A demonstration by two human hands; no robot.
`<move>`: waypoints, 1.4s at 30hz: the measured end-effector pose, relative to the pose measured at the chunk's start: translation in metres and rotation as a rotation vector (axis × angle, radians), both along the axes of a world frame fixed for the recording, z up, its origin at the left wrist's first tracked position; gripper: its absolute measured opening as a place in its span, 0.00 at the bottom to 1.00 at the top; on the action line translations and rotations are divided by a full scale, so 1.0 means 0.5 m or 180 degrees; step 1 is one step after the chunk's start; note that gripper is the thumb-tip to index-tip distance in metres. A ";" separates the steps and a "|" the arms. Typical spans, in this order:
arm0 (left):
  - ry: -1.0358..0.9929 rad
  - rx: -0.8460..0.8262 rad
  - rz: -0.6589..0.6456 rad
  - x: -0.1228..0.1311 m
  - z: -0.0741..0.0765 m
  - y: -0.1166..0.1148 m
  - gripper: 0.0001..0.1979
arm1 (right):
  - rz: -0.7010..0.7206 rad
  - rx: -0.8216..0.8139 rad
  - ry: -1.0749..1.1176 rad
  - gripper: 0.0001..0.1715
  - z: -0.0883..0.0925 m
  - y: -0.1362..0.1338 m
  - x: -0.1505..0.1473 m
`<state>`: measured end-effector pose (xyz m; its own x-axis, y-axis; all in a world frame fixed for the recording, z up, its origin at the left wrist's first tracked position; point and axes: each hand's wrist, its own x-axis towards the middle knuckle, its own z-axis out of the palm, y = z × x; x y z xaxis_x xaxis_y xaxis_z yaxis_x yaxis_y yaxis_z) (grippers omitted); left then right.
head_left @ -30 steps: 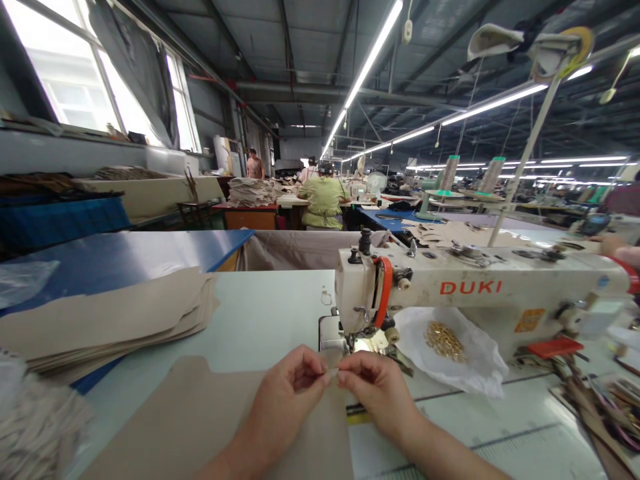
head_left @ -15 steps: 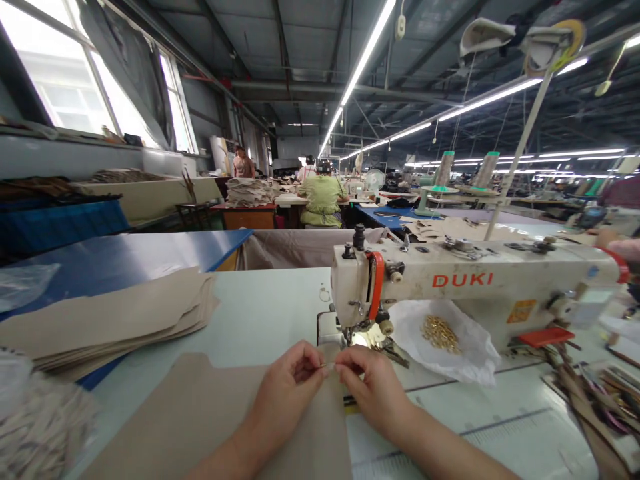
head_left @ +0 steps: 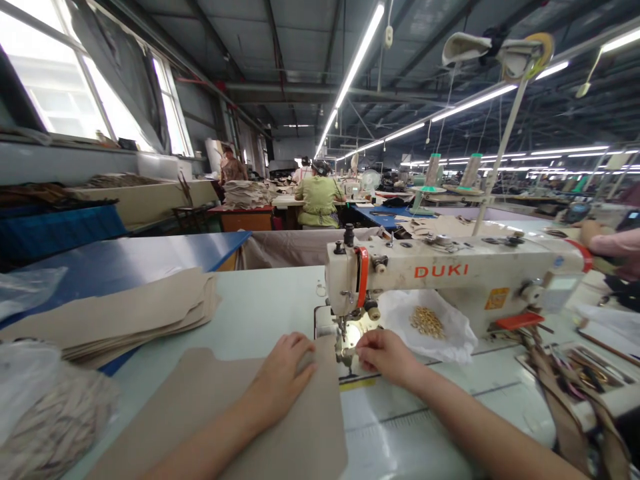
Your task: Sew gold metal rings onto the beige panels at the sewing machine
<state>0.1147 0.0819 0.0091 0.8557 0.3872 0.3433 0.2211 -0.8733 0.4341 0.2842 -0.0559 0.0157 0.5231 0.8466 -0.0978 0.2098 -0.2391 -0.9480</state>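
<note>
A large beige fabric panel lies on the pale table, its right part by the needle area of the white sewing machine. My left hand rests on this panel with its fingers slightly apart. To the right of the lit needle plate, my right hand is closed, fingertips pinched together; whatever they hold, if anything, is too small to make out. Behind that hand, small gold metal pieces lie in a white cloth or bag under the machine arm.
Stacked beige panels lie at the left, near a plastic bag of fabric pieces. At the right are straps and a tool tray. A person in green sits ahead; another person's pink sleeve shows far right.
My hands, which were together at the fingertips, have come apart. The left is now down on the panel, and the right has moved right beside the needle. The camera view has shifted slightly.
</note>
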 end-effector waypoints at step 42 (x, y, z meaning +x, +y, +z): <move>-0.0333 0.0690 -0.0398 0.064 -0.016 -0.026 0.11 | 0.1991 0.0698 -0.4290 0.09 -0.004 -0.069 -0.008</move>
<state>0.1466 0.0691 0.0009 0.8477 0.1886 0.4958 0.0693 -0.9660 0.2490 0.2801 -0.0905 0.0137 -0.3267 0.8949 0.3040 0.9421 0.3339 0.0296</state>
